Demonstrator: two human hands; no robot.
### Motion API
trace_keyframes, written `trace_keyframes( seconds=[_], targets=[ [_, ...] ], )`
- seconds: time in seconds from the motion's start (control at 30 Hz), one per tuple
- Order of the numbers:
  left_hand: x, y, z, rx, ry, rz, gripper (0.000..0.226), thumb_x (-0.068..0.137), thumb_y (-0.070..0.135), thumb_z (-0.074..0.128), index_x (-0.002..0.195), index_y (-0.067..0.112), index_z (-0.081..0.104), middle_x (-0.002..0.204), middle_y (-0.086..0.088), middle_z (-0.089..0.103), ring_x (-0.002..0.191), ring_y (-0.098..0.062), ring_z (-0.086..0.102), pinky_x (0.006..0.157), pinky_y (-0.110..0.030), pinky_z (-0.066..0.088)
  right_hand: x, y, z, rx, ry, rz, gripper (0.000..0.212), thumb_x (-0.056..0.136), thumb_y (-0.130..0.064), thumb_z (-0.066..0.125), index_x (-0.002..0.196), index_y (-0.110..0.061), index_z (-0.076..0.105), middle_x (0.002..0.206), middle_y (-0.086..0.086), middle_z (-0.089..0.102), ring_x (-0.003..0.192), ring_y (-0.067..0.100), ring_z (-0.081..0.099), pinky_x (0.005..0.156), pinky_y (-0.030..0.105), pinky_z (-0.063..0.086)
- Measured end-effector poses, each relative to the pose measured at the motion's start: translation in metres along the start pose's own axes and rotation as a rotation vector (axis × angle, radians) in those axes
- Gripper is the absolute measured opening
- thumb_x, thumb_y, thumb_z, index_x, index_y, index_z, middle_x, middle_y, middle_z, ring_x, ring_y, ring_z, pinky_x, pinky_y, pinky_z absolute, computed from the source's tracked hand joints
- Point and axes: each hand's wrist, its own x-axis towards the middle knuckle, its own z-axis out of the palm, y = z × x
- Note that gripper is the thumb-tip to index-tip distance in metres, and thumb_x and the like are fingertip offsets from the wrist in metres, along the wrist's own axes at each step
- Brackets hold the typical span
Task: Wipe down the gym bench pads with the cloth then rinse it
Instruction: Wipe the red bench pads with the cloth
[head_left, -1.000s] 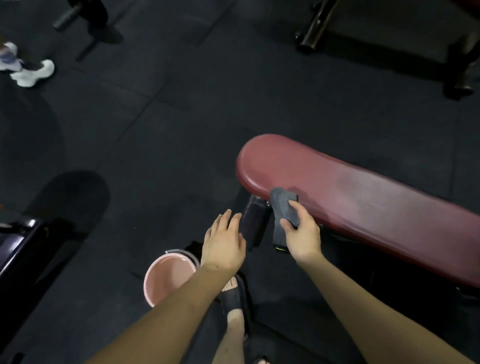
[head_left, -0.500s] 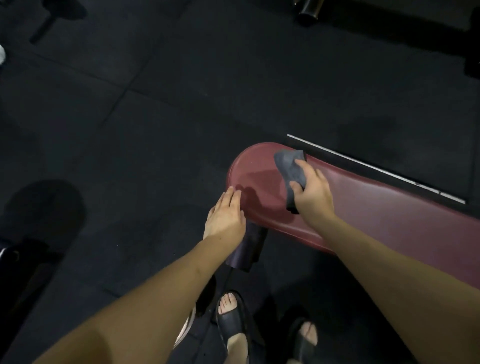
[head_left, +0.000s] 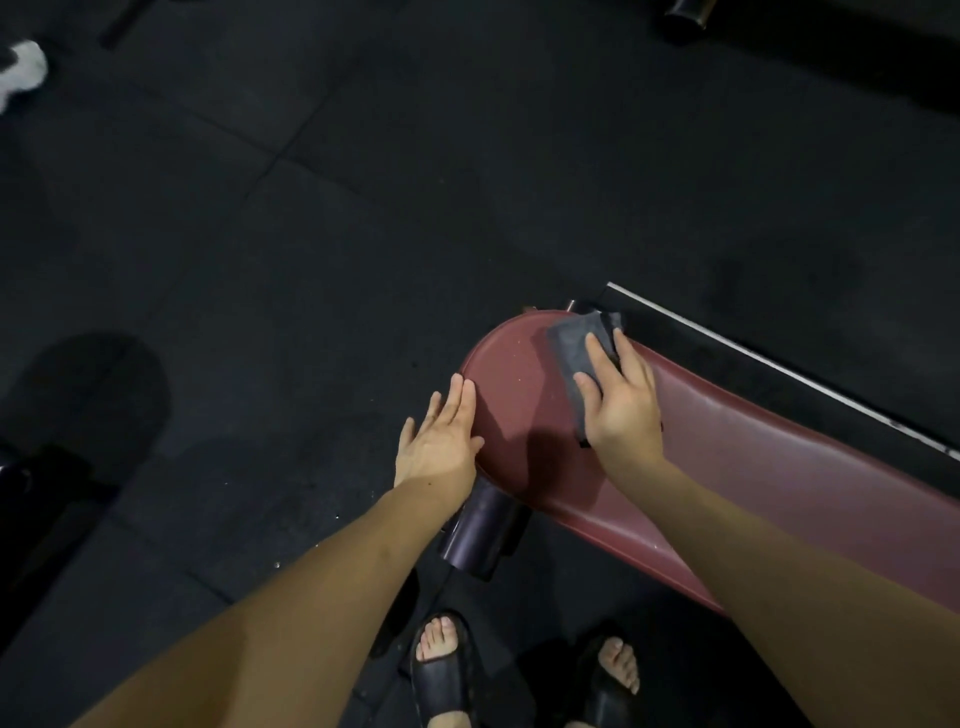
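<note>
Dark rubber gym floor (head_left: 311, 218); right hand (head_left: 623, 410) pressing cloth (head_left: 576, 348) flat on maroon bench pad (head_left: 779, 467), left hand (head_left: 441, 441) flat-fingered at pad edge. Risk: cloth slipping off far edge.

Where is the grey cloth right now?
In the head view, the grey cloth lies on the far rounded end of the red bench pad, pressed under the right hand.

Bare floor (head_left: 311, 260) left of bench pad (head_left: 727, 467).
</note>
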Motion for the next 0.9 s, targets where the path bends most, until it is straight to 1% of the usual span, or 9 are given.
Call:
trace_keyframes(
  seconds=[0.1,0.2,0.37,0.47,0.57,0.63,0.7,0.8,0.9],
  targets=[
    [0.002,0.002,0.002,-0.008,-0.007,-0.032,0.073,0.111,0.026,0.038,0.162,0.036,-0.013,0.166,0.022,-0.022,0.158,-0.01,0.003,0.129,-0.047,0.005,0.018,0.002,0.002,-0.025,0.013,-0.014,0.042,0.106,-0.025,0.054,0.148,-0.019,0.056,0.16,0.01,0.041,0.144,0.029,0.034,0.121,0.039,0.028],
    [0.007,0.004,0.003,-0.01,-0.026,-0.073,0.074,0.111,0.027,0.039,0.161,0.038,-0.014,0.165,0.024,-0.024,0.154,-0.007,0.022,0.129,-0.046,0.007,0.047,-0.005,0.008,-0.089,0.042,-0.036,0.039,0.107,-0.025,0.053,0.145,-0.018,0.06,0.152,0.008,0.049,0.138,0.03,0.04,0.117,0.042,0.038],
    [0.009,0.0,0.005,-0.047,-0.007,-0.065,0.074,0.11,0.028,0.042,0.16,0.042,-0.011,0.165,0.027,-0.021,0.148,-0.008,0.037,0.129,-0.044,0.012,0.048,-0.016,0.021,-0.114,0.061,-0.062,0.041,0.107,-0.035,0.053,0.145,-0.02,0.06,0.153,0.007,0.049,0.139,0.03,0.038,0.113,0.046,0.041],
    [0.006,-0.008,0.006,-0.115,0.02,-0.004,0.074,0.109,0.028,0.045,0.161,0.042,-0.006,0.166,0.027,-0.014,0.154,-0.008,0.022,0.128,-0.044,0.013,0.026,-0.018,0.024,-0.105,0.08,-0.146,0.042,0.102,-0.038,0.062,0.139,-0.019,0.065,0.146,0.009,0.054,0.129,0.034,0.044,0.104,0.047,0.046],
    [0.001,-0.02,0.004,-0.148,0.081,0.079,0.068,0.108,0.028,0.043,0.164,0.035,0.003,0.17,0.02,-0.005,0.158,-0.008,-0.002,0.129,-0.044,0.011,-0.021,-0.024,0.04,-0.115,0.137,-0.401,0.033,0.101,-0.027,0.064,0.127,-0.01,0.072,0.129,0.016,0.065,0.108,0.038,0.055,0.093,0.046,0.05],
    [-0.001,-0.025,0.005,-0.126,0.122,0.116,0.063,0.109,0.028,0.038,0.164,0.031,0.007,0.171,0.016,0.001,0.158,-0.007,-0.003,0.129,-0.043,0.012,-0.036,-0.023,0.044,-0.165,0.104,-0.527,0.029,0.102,-0.022,0.059,0.123,-0.006,0.073,0.123,0.016,0.068,0.106,0.035,0.058,0.092,0.047,0.05],
    [-0.004,-0.029,0.006,-0.133,0.144,0.118,0.061,0.109,0.026,0.036,0.164,0.029,0.011,0.172,0.013,0.004,0.158,-0.008,0.0,0.128,-0.042,0.014,-0.016,-0.023,0.043,-0.134,0.089,-0.473,0.031,0.103,-0.023,0.057,0.125,-0.008,0.073,0.124,0.014,0.067,0.11,0.034,0.056,0.095,0.048,0.049],
    [-0.01,-0.033,0.007,-0.152,0.162,0.09,0.058,0.109,0.026,0.035,0.164,0.027,0.016,0.172,0.011,0.005,0.158,-0.009,0.001,0.128,-0.042,0.015,0.043,-0.04,0.04,-0.112,0.154,-0.264,0.034,0.102,-0.025,0.059,0.133,-0.014,0.069,0.133,0.012,0.062,0.121,0.034,0.048,0.106,0.048,0.045],
    [-0.019,-0.036,0.005,-0.185,0.189,0.053,0.057,0.109,0.027,0.035,0.163,0.026,0.018,0.172,0.009,0.007,0.158,-0.01,0.004,0.128,-0.039,0.016,0.053,-0.055,0.046,-0.133,0.128,-0.234,0.036,0.104,-0.027,0.055,0.137,-0.016,0.067,0.133,0.009,0.061,0.123,0.03,0.044,0.11,0.04,0.038]
  ],
)
